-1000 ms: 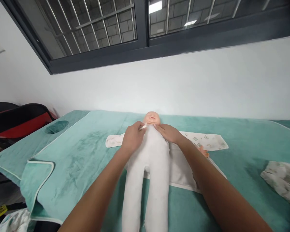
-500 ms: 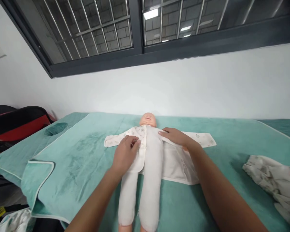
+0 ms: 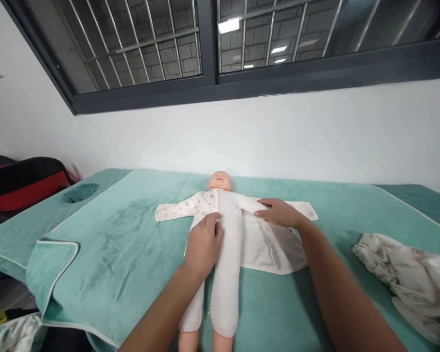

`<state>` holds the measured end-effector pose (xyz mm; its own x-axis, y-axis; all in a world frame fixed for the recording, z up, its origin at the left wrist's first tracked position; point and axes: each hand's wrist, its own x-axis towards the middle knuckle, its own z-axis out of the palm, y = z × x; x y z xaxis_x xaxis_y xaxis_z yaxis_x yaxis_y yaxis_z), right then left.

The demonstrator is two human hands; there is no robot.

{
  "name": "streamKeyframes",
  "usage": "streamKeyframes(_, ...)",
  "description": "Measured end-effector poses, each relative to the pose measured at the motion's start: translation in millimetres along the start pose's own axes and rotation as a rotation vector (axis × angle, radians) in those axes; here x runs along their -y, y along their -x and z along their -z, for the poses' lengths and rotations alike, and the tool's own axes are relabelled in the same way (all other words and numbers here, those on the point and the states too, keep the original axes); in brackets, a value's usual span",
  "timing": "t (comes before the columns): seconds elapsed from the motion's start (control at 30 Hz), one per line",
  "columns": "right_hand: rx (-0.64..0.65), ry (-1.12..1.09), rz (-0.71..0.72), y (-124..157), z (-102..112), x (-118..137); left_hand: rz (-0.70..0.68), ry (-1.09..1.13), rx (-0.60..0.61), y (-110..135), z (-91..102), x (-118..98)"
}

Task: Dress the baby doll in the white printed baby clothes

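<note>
A baby doll (image 3: 227, 254) in a white body suit lies on its back on a teal towel (image 3: 124, 244), its head toward the wall. A white patterned baby jacket (image 3: 267, 242) is spread open beneath it, sleeves out to both sides. My left hand (image 3: 203, 244) rests on the jacket's left front panel at the doll's waist, its fingers curled around the panel's edge. My right hand (image 3: 278, 214) lies on the jacket's right panel near the doll's shoulder, fingers extended and flat on the cloth.
A crumpled patterned garment (image 3: 407, 278) lies on the towel at the right. The towel has a round hole (image 3: 79, 192) at the far left. A black and red chair (image 3: 22, 186) stands beyond the left edge. A white wall and barred window rise behind.
My left hand drew the jacket's left panel over the doll's chest and slid from the neck down to the waist. My right hand moved out from the neck onto the right panel.
</note>
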<state>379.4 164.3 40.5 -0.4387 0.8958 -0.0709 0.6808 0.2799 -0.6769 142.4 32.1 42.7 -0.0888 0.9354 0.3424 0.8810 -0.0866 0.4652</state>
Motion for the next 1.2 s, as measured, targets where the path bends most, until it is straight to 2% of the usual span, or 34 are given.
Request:
streamKeyframes(0.13,-0.066,-0.113,0.045,-6.1,-9.7,-5.1,-0.065,0.170,-0.015,-5.7,-0.9,-8.0)
streamKeyframes(0.27,-0.128,-0.167,0.025,-12.5,-1.5,-21.8,-0.085,0.187,0.031,-14.8,-1.0,-10.1)
streamKeyframes(0.37,-0.248,-0.166,-0.096,-12.6,12.6,-38.1,-0.146,0.143,0.011,-30.0,0.3,-13.5)
streamKeyframes(0.43,-0.285,-0.266,-0.195,-10.0,19.7,-46.7,-0.227,0.042,-0.001,-44.9,-1.9,-20.4)
streamKeyframes(0.53,-0.282,-0.566,-0.249,-5.5,22.5,-54.2,-0.399,-0.149,0.070,-70.5,-14.6,-38.3)
streamKeyframes(0.63,-0.269,-0.804,-0.173,-4.0,19.6,-57.7,-0.577,-0.332,0.167,-92.7,-38.1,-60.7)
streamKeyframes(0.7,-0.251,-0.835,-0.112,-5.0,17.7,-59.9,-0.642,-0.408,0.196,-103.1,-55.4,-73.7)
streamKeyframes(0.77,-0.253,-0.737,-0.093,-7.6,16.6,-63.0,-0.654,-0.432,0.238,-110.1,-69.4,-82.1)
streamKeyframes(0.83,-0.267,-0.464,-0.089,-12.1,15.8,-66.6,-0.644,-0.433,0.284,-114.6,-77.1,-84.9)
streamKeyframes(0.93,-0.267,-0.083,-0.093,-21.9,11.7,-71.5,-0.637,-0.436,0.299,-118.3,-76.7,-81.5)
streamKeyframes(1.07,-0.232,-0.001,-0.092,-30.8,0.9,-70.9,-0.641,-0.485,0.305,-121.5,-65.6,-75.4)
streamKeyframes(1.2,-0.193,0.000,-0.046,-27.7,-2.8,-62.8,-0.628,-0.550,0.278,-124.2,-55.9,-73.5)
